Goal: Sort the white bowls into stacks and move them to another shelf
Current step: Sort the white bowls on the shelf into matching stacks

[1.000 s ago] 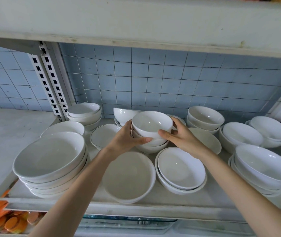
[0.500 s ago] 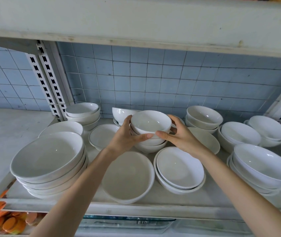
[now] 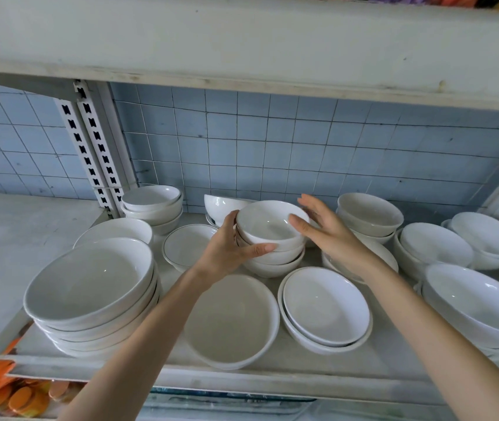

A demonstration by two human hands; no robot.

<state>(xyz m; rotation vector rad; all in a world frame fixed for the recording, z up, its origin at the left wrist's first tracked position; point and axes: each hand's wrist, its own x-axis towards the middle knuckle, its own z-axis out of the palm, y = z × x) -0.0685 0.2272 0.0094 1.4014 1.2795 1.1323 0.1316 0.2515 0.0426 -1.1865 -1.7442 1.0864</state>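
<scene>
At the front of the shelf [image 3: 272,375] a single wide bowl [image 3: 230,323] lies between a tall stack of large bowls [image 3: 90,284] and a nested pair of bowls [image 3: 325,305]. Just behind them, mid-shelf, stands the stack of small bowls [image 3: 268,226]: the left hand [image 3: 227,250] has its grip closed round it, thumb across the front, while the right hand [image 3: 330,235] is spread wide with straight fingers at the top bowl's right rim. Behind it a tilted bowl [image 3: 220,205] leans near the blue tiled wall [image 3: 272,147].
</scene>
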